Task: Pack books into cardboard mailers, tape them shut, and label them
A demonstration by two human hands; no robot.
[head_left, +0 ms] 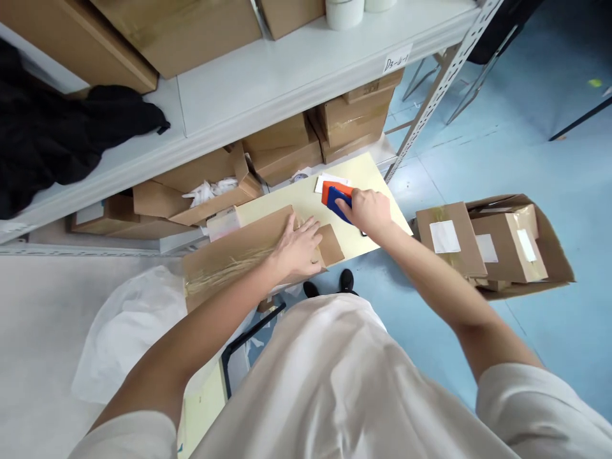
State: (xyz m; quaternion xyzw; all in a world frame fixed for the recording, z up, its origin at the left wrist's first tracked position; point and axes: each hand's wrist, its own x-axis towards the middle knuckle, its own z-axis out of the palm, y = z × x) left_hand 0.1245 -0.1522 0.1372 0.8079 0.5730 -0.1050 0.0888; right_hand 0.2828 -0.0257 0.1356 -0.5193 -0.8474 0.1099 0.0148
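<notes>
My left hand [300,247] lies on the right end of a long cardboard box [229,260], its fingers spread and pressing on the top. Wrinkled clear tape runs along the side of this box nearest me, and a small flap [331,245] sticks out at its right end. My right hand [371,211] is wrapped round an orange and blue tape dispenser [335,199], held above the pale yellow tabletop [368,175] to the right of the box. White paper labels [329,182] lie just behind the dispenser.
Metal shelving [287,80] with cardboard boxes runs along the back. An open carton [191,191] there contains crumpled white material. On the floor at right stands a large carton [557,255] full of smaller boxes. A white plastic bag [134,325] sits at left.
</notes>
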